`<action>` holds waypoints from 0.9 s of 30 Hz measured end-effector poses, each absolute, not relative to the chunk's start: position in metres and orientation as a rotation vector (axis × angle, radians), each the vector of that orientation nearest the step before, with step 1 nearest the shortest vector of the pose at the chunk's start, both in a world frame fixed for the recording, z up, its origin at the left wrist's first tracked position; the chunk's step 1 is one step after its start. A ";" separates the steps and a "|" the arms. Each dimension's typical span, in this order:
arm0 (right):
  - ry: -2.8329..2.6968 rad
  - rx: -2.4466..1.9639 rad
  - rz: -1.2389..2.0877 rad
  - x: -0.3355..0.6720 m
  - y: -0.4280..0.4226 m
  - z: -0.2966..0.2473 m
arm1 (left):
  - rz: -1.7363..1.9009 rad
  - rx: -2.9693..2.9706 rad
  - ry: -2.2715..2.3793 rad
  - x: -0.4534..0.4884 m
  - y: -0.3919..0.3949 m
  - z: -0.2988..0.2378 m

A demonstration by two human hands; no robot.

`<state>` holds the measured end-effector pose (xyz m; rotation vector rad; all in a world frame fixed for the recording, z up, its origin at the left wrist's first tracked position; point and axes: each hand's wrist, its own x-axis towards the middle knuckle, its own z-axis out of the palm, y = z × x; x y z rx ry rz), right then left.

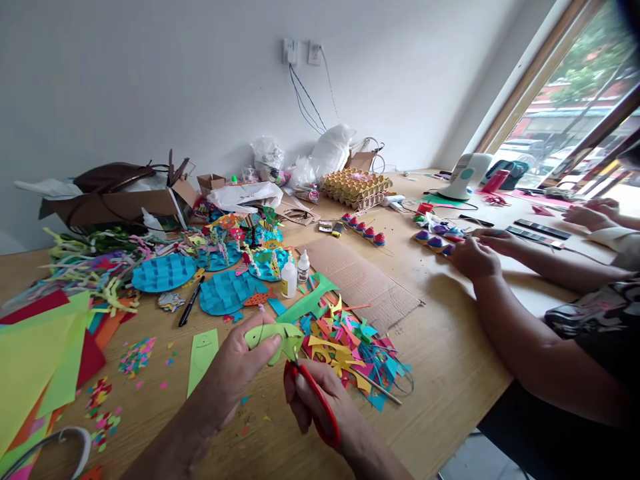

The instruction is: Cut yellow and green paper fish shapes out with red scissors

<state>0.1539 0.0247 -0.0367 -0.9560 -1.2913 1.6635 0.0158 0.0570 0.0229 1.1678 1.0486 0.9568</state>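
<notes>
Red-handled scissors (314, 395) sit gripped in the right hand (325, 413), blades pointing up and away into a green paper cutout (274, 337). The left hand (235, 373) pinches that cutout's left end above the counter (450, 373). Its long axis runs left to right. The glue bottle (289, 279) label is too small to read.

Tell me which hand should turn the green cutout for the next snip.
Left, probably. The left hand pinches the cutout by its edge and can rotate it. The right hand is threaded through the scissors, whose blades meet the cutout's lower edge.
</notes>
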 end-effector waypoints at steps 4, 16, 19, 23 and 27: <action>-1.256 -0.921 1.646 0.152 0.023 -0.041 | 1.003 1.100 1.095 0.020 0.054 0.019; -1.196 -0.936 1.605 0.148 0.021 -0.046 | 1.093 0.974 1.113 0.027 0.053 0.005; -1.213 -0.932 1.605 0.148 0.022 -0.045 | 1.086 0.979 1.097 0.028 0.052 0.007; -1.221 -0.920 1.592 0.148 0.023 -0.045 | 1.109 0.961 1.064 0.031 0.050 0.009; -1.215 -0.945 1.575 0.148 0.023 -0.043 | 1.101 0.969 1.019 0.033 0.050 0.008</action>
